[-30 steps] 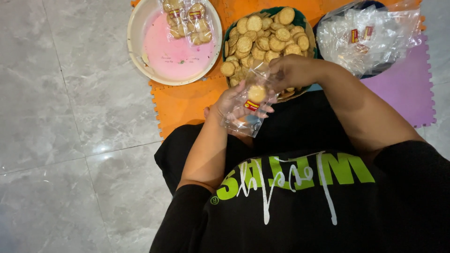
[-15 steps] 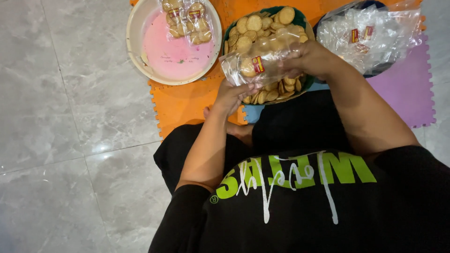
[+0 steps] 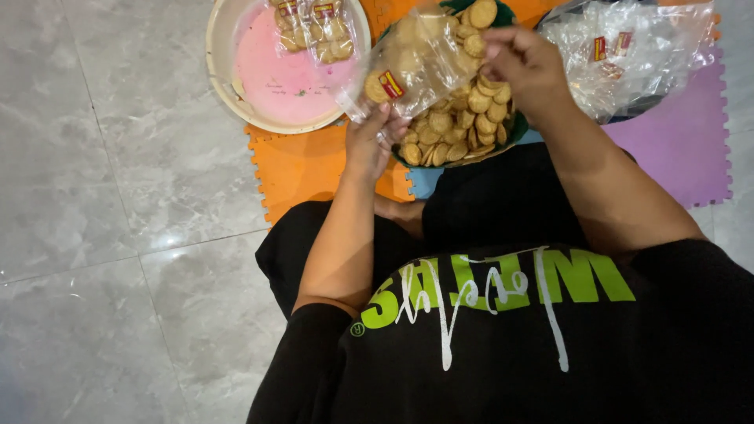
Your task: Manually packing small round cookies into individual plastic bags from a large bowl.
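Both hands are gripping a filled clear biscuit bag (image 3: 416, 67) above the biscuit tray (image 3: 503, 133), left hand (image 3: 373, 137) at its lower end, right hand (image 3: 522, 63) pinching the top; two packed bags (image 3: 314, 27) are lying in the pink basin (image 3: 236, 94), loose biscuits remaining.

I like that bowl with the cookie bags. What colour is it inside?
Pink inside the bowl, cream rim; head view.

Clear glossy plastic bag (image 3: 416, 67), crinkling between the fingers (image 3: 503, 47). Biscuits (image 3: 459, 126) below the fingers showing matt, dry surfaces. Foam mat (image 3: 302, 169), matt orange. Floor (image 3: 118, 235) of polished grey stone tile, reflecting light. Bowl (image 3: 228, 78) looking smooth plastic.
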